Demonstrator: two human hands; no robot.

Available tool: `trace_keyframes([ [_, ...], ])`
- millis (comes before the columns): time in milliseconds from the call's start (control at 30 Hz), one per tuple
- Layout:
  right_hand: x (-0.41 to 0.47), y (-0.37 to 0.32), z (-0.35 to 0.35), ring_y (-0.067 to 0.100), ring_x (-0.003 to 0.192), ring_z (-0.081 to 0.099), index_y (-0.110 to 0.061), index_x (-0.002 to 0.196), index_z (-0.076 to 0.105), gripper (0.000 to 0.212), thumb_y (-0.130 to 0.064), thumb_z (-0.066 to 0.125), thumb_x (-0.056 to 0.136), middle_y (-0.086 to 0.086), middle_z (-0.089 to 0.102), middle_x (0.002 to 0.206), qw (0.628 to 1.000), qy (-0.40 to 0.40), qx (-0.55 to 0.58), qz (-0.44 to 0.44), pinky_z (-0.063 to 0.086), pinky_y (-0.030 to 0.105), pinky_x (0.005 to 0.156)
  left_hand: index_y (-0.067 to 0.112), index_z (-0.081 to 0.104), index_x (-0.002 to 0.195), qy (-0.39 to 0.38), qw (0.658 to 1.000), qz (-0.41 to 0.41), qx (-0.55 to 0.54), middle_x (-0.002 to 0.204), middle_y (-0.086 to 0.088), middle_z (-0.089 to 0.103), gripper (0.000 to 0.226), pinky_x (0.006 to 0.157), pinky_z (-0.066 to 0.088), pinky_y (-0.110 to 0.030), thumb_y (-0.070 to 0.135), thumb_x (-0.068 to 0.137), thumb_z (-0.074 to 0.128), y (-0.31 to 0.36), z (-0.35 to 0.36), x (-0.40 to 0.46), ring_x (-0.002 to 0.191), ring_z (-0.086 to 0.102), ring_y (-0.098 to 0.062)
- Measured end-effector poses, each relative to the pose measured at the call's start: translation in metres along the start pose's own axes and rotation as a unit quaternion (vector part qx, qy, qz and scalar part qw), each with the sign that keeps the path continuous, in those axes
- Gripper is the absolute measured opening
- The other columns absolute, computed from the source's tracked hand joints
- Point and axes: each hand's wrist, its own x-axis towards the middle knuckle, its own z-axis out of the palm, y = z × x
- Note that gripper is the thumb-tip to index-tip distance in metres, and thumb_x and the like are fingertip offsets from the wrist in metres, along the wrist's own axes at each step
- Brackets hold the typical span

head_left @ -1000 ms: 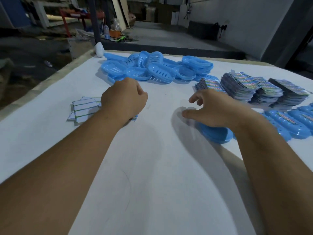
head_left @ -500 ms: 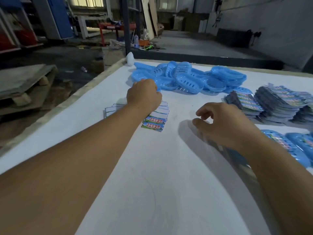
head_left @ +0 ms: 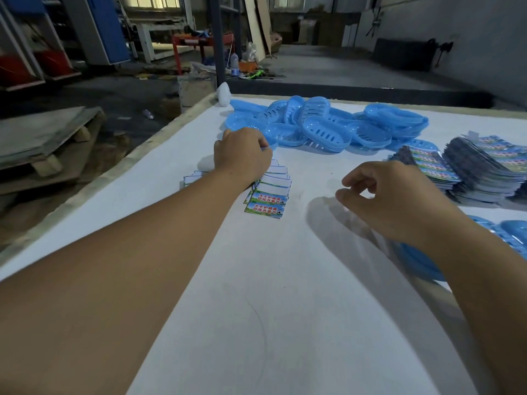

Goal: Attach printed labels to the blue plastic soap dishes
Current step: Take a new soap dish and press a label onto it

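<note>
Soap dishes (head_left: 322, 129), blue and slotted, lie heaped near the tabletop's (head_left: 256, 280) far edge. Just in front of the heap, the left hand (head_left: 242, 156) has its fingers curled down over a fanned spread of printed labels (head_left: 271, 192); whether it pinches one I cannot tell. The right hand (head_left: 393, 201) hovers with loosely curled fingers, holding nothing, above another blue dish (head_left: 419, 263) at the right edge. Stacks of printed cards (head_left: 467, 169) sit toward the far right corner.

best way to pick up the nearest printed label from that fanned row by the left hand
Pinch the nearest label at its near edge, coming from the person's side. It lies flat at the fan's front end with nothing over it, while the left hand covers the far end.
</note>
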Motion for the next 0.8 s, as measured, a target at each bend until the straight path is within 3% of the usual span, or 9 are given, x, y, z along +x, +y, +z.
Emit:
trace_keyframes([
  [133,0.0,0.0,0.001,0.0,0.084,0.057,-0.034,0.102,0.071,0.02,-0.047,0.067,0.087,-0.026,0.064,0.086,1.0,0.007,0.016,0.001,0.045,0.03,0.077,0.021,0.067,0.096,0.03,0.996,-0.01,-0.086,0.096,0.005,0.069,0.014,0.081,0.05,-0.035,0.031,0.098,0.057,0.005,-0.008,-0.001,0.09,0.061,-0.018],
  [300,0.0,0.0,0.001,-0.007,0.083,0.055,-0.035,0.1,0.07,0.016,-0.046,0.068,0.087,-0.027,0.063,0.084,0.999,0.012,0.029,0.001,0.041,0.025,0.069,0.015,0.062,0.099,0.082,0.987,0.005,-0.14,0.09,0.007,0.061,0.018,0.065,0.036,-0.026,0.029,0.102,0.051,0.01,-0.022,-0.003,0.081,0.054,-0.012],
  [400,-0.001,-0.001,0.001,-0.005,0.084,0.056,-0.037,0.099,0.068,0.014,-0.044,0.069,0.088,-0.027,0.061,0.081,0.999,0.02,0.037,0.001,0.039,0.017,0.067,0.017,0.062,0.098,0.091,0.972,-0.039,-0.211,0.085,0.012,0.06,0.019,0.063,0.041,-0.02,0.032,0.103,0.051,0.016,-0.031,-0.006,0.079,0.055,-0.005],
  [467,-0.002,-0.002,0.001,-0.002,0.084,0.058,-0.035,0.102,0.068,0.015,-0.042,0.07,0.089,-0.025,0.062,0.082,0.998,0.038,0.054,0.001,0.039,0.014,0.068,0.017,0.061,0.097,0.085,0.951,-0.095,-0.283,0.083,0.016,0.058,0.019,0.071,0.051,-0.022,0.033,0.103,0.051,0.021,-0.035,-0.009,0.087,0.06,-0.007],
  [567,-0.002,-0.005,0.0,-0.003,0.087,0.06,-0.035,0.116,0.065,0.027,-0.041,0.07,0.09,-0.022,0.064,0.094,0.995,0.057,0.087,0.003,0.043,0.018,0.073,0.015,0.064,0.094,0.043,0.879,-0.187,-0.437,0.094,0.004,0.066,0.022,0.084,0.061,-0.039,0.031,0.103,0.052,0.033,-0.04,-0.018,0.097,0.068,-0.018],
  [700,-0.004,-0.009,-0.001,0.0,0.099,0.06,-0.036,0.135,0.054,0.054,-0.047,0.075,0.086,-0.018,0.061,0.122,0.988,0.079,0.13,-0.009,0.051,0.027,0.09,0.015,0.061,0.101,-0.035,0.724,-0.289,-0.625,0.103,-0.008,0.074,0.012,0.056,0.06,-0.028,0.022,0.105,0.052,0.05,-0.044,-0.045,0.082,0.076,-0.016],
  [800,-0.006,-0.012,0.0,0.002,0.11,0.057,-0.036,0.139,0.05,0.068,-0.055,0.078,0.08,-0.017,0.056,0.134,0.986,0.076,0.146,-0.024,0.051,0.031,0.097,0.016,0.059,0.104,-0.086,0.675,-0.303,-0.667,0.09,-0.006,0.077,0.008,0.054,0.06,-0.029,0.018,0.105,0.051,0.059,-0.043,-0.064,0.074,0.076,-0.016],
])
